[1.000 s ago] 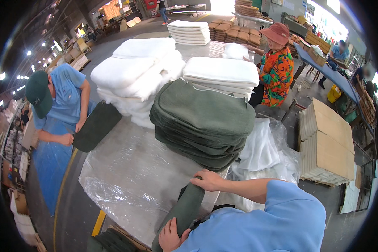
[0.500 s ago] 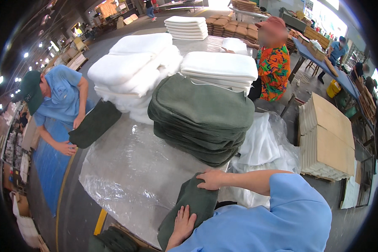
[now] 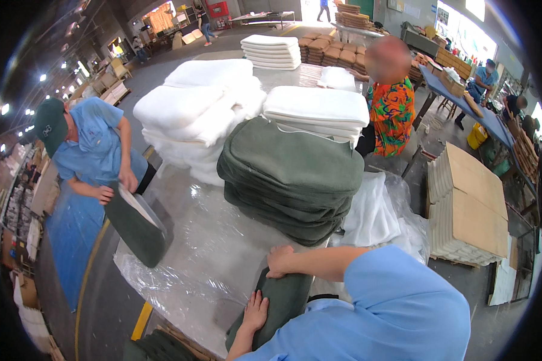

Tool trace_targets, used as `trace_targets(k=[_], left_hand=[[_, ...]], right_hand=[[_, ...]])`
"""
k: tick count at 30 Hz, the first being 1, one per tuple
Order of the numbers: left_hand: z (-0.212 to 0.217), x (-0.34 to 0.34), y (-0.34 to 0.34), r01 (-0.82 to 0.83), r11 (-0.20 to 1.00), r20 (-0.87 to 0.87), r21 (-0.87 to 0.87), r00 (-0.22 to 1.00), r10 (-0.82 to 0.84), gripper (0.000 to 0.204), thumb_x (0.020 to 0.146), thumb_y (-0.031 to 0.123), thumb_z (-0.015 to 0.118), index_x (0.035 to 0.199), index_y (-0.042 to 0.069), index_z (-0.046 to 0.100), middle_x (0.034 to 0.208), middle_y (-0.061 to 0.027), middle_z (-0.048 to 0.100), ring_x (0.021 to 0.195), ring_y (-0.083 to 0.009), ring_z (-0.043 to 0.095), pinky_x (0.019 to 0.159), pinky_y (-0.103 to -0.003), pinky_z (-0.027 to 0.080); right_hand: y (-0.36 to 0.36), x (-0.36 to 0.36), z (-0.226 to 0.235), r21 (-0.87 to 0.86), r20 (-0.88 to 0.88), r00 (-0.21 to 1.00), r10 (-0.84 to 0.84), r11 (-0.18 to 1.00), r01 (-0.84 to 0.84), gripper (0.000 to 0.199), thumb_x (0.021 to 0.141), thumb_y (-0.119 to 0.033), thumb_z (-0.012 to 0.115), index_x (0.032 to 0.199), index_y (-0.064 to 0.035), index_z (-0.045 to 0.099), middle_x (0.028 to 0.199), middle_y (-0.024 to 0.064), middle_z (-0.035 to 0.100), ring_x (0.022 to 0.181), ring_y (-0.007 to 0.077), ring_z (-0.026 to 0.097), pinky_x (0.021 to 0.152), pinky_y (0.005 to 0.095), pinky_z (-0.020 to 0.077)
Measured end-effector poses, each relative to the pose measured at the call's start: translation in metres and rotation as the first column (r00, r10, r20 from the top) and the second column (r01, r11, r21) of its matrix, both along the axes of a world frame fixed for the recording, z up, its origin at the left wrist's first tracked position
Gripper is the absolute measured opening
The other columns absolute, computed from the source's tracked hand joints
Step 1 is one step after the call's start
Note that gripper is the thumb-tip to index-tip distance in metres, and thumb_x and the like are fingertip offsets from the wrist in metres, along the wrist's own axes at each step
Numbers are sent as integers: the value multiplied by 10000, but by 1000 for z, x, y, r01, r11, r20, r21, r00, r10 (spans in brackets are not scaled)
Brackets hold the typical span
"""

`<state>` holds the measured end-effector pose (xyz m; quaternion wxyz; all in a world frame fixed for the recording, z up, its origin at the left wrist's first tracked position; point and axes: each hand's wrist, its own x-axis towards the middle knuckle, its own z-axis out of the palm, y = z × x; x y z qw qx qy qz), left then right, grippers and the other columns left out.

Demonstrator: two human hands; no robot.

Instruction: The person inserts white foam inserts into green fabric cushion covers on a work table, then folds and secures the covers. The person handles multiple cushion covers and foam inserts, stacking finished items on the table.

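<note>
A dark green fabric cushion (image 3: 287,298) lies lengthwise along the near edge of the table, right in front of me. My left hand (image 3: 256,311) rests flat on its near part, fingers spread. At the far end, my right hand (image 3: 279,261) bends over the cushion's edge with fingers curled on it; the fingertips are partly hidden. Just beyond stands a tall stack of similar dark green cushions (image 3: 289,162). Across on the left, a co-worker in a blue shirt holds another green cushion (image 3: 135,231) tilted up, and a pale inside shows along its side.
Plastic sheeting covers the table (image 3: 190,240). White padding stacks (image 3: 193,108) and folded white pads (image 3: 316,107) stand behind the green stack. White cloth in clear plastic (image 3: 370,210) lies to its right. Flat cartons (image 3: 467,204) rise from the floor at right. Another person works at the far side.
My right hand has shifted left across the cushion's far end and curled over it. My left hand has moved slightly left. The co-worker has tilted their cushion up, showing its pale inside.
</note>
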<state>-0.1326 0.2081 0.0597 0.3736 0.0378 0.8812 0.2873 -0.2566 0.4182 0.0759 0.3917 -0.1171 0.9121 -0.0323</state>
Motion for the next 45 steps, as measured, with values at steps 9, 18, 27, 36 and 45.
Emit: trace_targets(k=[9, 18, 27, 36, 45], left_hand=[[-3, 1, -3, -6, 1000, -30, 14, 1000, 7, 749, 1107, 587, 284, 1702, 135, 247, 1780, -143, 173, 1634, -358, 184, 1307, -553, 160], [5, 3, 2, -152, 988, -319, -41, 939, 131, 652, 1030, 450, 586, 1546, 68, 474, 1586, -234, 472, 1457, -426, 465, 1189, -570, 370], [7, -47, -15, -53, 988, -328, -147, 945, 2, 468, 901, 351, 787, 1239, 50, 664, 1115, -195, 706, 1103, -405, 679, 974, -493, 528], [23, -55, -68, 45, 999, -81, 4, 996, -44, 463, 911, 413, 780, 1208, 58, 765, 1061, -238, 763, 999, -383, 744, 890, -475, 559], [-3, -19, -69, -140, 926, -346, -350, 938, 12, 426, 1033, 445, 613, 1031, 45, 757, 1015, -217, 750, 991, -432, 712, 894, -552, 530]], right_hand=[[-35, 6, -14, 71, -99, 994, 42, 997, -35, 566, 916, -347, 723, 1398, -55, 678, 1417, 217, 620, 1359, 400, 553, 1082, 612, 429], [-14, 3, -47, -480, -134, 991, 7, 874, -71, 286, 906, -133, 657, 1189, -127, 701, 1101, 140, 762, 1078, 378, 718, 879, 485, 551], [-1, 2, -36, -567, -267, 959, 96, 789, -236, 160, 966, -171, 649, 1123, -151, 664, 1010, 101, 744, 1040, 357, 696, 850, 530, 500], [-29, -1, -41, -270, -303, 941, 151, 933, -237, 230, 855, -129, 680, 1062, -116, 779, 1073, 137, 770, 1080, 363, 716, 891, 540, 541], [-46, -3, -69, -479, -81, 953, -292, 850, 220, 225, 909, -220, 669, 1065, -97, 774, 1060, 185, 763, 1044, 417, 716, 877, 544, 562]])
